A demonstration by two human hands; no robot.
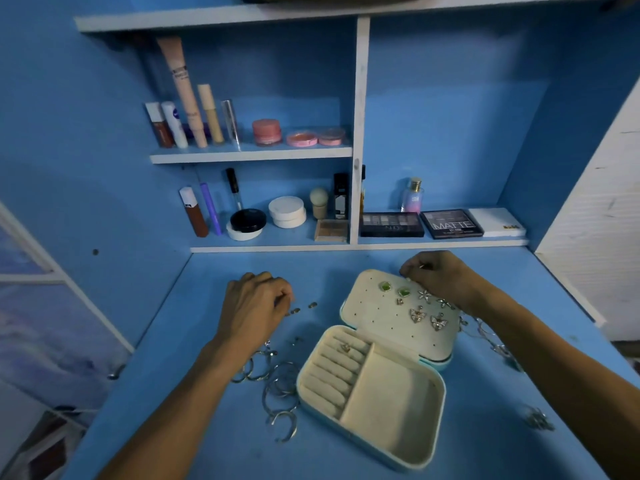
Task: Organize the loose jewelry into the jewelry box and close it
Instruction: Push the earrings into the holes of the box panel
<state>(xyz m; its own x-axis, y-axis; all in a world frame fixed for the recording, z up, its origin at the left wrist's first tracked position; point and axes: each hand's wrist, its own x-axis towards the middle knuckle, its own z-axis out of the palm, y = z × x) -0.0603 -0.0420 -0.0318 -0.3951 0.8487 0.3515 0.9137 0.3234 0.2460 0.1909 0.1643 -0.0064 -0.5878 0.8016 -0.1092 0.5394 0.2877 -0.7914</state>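
Note:
An open cream-lined jewelry box (388, 414) lies on the blue desk. Its lid panel (377, 327) carries green stud earrings (385, 286), star earrings (424, 295) and butterfly earrings (418, 315). One ring (345, 347) sits in the ring rolls. My right hand (440, 275) is at the lid's far edge, fingertips pinched on a small earring piece. My left hand (256, 306) rests curled on the desk beside small loose studs (304, 308); whether it holds one is hidden. Silver bangles and hoops (277, 386) lie left of the box.
A silver chain (498, 344) trails under my right forearm, and another silver piece (538, 419) lies at the right. Shelves behind hold cosmetics: tubes (187, 109), compacts (287, 211), eyeshadow palettes (450, 223) and a perfume bottle (412, 195).

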